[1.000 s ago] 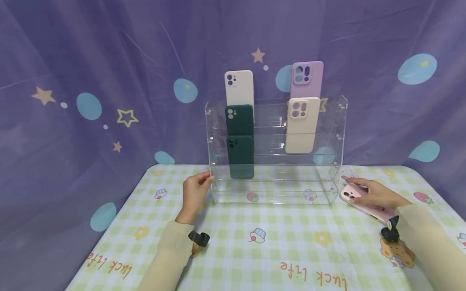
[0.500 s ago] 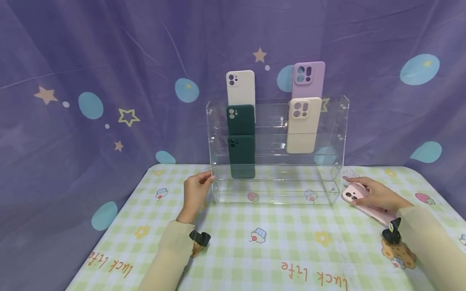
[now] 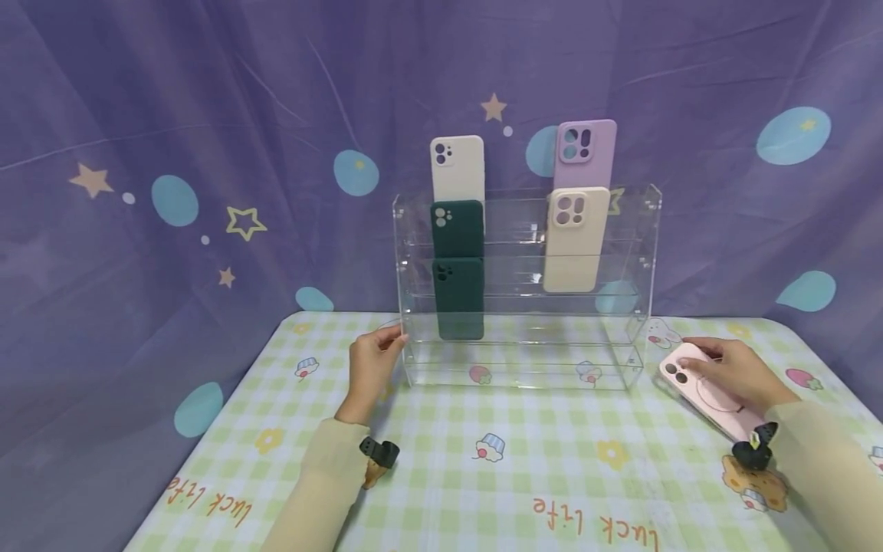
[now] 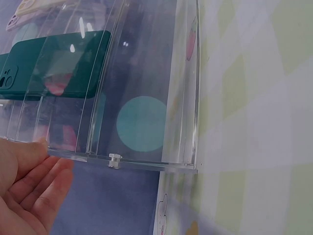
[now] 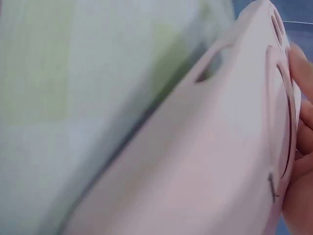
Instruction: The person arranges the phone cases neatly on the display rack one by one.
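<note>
My left hand (image 3: 372, 364) pinches the left side panel of a clear acrylic display rack (image 3: 524, 330); in the left wrist view the thumb lies at the panel's edge. At the right of the rack, my right hand (image 3: 741, 372) grips a pink phone case (image 3: 717, 395) with camera holes and a ring outline on its back. The right wrist view shows the pink case (image 5: 195, 142) close up, tilted, its lower edge close over the tablecloth. The rack's left column bears a white phone case (image 3: 458, 169) above two dark green phone cases (image 3: 458, 299).
On the rack's right side, a purple phone case (image 3: 593, 157) stands behind and above a cream phone case (image 3: 576, 245). A green checked tablecloth (image 3: 441, 491) covers the table. A purple curtain (image 3: 207, 115) hangs behind it.
My right hand has raised and tilted the pink phone case, moving it slightly rightward. The left hand keeps its place on the rack. The view has shifted slightly.
</note>
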Action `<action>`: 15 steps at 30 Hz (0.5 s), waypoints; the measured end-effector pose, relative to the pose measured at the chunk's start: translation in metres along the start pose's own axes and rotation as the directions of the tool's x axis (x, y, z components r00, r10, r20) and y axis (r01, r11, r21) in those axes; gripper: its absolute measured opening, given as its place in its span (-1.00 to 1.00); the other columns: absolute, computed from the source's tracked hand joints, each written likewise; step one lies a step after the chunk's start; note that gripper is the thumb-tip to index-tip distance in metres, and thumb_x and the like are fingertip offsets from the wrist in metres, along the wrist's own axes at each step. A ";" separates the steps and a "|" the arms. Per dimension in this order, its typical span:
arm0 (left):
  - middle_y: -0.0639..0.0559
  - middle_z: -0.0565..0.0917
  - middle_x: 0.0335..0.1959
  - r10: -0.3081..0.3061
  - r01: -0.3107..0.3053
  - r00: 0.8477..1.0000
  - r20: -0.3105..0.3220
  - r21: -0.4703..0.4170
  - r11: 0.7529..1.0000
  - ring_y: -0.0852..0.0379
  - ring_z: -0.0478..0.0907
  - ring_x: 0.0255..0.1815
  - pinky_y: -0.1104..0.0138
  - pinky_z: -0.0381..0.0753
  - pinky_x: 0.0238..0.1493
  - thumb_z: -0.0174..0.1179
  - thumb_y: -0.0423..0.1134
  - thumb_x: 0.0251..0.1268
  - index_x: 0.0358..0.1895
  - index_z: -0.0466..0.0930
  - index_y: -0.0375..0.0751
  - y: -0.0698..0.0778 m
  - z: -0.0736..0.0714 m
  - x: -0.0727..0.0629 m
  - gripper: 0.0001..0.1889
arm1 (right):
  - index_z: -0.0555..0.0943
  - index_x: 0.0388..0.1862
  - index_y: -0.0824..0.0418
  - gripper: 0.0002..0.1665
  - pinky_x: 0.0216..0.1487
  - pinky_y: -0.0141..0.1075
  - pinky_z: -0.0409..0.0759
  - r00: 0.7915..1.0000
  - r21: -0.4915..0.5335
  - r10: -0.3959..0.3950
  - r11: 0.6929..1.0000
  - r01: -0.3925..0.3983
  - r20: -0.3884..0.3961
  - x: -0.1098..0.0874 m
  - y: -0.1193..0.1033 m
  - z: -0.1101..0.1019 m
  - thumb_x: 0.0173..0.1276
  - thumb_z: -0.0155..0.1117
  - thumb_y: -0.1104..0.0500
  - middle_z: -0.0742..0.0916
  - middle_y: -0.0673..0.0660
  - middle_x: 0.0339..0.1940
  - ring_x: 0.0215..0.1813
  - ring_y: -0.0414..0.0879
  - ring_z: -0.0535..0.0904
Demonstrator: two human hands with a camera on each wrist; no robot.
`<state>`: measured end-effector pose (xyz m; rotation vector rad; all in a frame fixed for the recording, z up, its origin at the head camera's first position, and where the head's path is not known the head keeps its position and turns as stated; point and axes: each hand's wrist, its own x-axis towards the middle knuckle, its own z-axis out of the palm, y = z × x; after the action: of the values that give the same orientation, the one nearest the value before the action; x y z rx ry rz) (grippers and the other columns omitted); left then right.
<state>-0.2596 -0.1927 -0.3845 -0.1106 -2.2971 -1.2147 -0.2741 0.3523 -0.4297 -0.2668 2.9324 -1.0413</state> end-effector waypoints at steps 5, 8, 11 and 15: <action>-0.14 0.73 -0.22 -0.001 0.001 1.000 0.005 0.002 1.000 0.02 0.69 -0.35 0.25 0.65 -0.30 0.31 -0.29 0.17 -0.18 0.71 -0.35 0.000 0.001 0.000 -0.79 | 0.48 0.18 0.42 -0.39 -0.30 -0.61 0.36 0.996 0.041 -0.028 0.999 0.032 -0.087 -0.010 -0.005 -0.012 0.45 0.04 -0.07 0.68 0.29 -0.04 -0.26 -0.55 0.41; -0.14 0.73 -0.23 -0.003 0.003 1.000 0.004 0.008 1.000 0.02 0.69 -0.36 0.23 0.65 -0.31 0.31 -0.30 0.17 -0.18 0.71 -0.35 0.000 0.002 0.000 -0.80 | 0.50 0.16 0.40 -0.41 -0.31 -0.59 0.39 0.997 0.071 -0.014 0.997 0.019 -0.075 -0.015 -0.013 -0.020 0.45 0.04 -0.07 0.72 0.02 -0.15 -0.27 -0.53 0.43; -0.14 0.73 -0.25 -0.002 0.002 1.000 0.001 0.014 1.000 0.02 0.68 -0.35 0.21 0.65 -0.31 0.31 -0.32 0.16 -0.18 0.71 -0.34 0.000 0.002 0.000 -0.81 | 0.51 0.13 0.38 -0.44 -0.30 -0.56 0.43 0.999 0.111 -0.009 0.994 0.012 -0.033 -0.020 -0.022 -0.028 0.43 0.09 -0.06 0.70 -0.18 -0.23 -0.26 -0.49 0.49; -0.15 0.73 -0.24 -0.001 0.001 1.000 0.001 0.014 1.000 0.01 0.68 -0.34 0.19 0.64 -0.31 0.31 -0.33 0.16 -0.17 0.71 -0.34 -0.001 0.001 0.000 -0.80 | 0.58 0.02 0.38 -0.64 -0.29 -0.53 0.50 0.996 0.200 -0.092 0.976 0.088 0.008 -0.027 -0.034 -0.035 0.40 0.17 0.14 0.73 -0.22 -0.30 -0.25 -0.42 0.58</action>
<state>-0.2601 -0.1923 -0.3858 -0.1051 -2.3059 -1.1993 -0.2447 0.3531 -0.3821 -0.4036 2.7955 -1.3259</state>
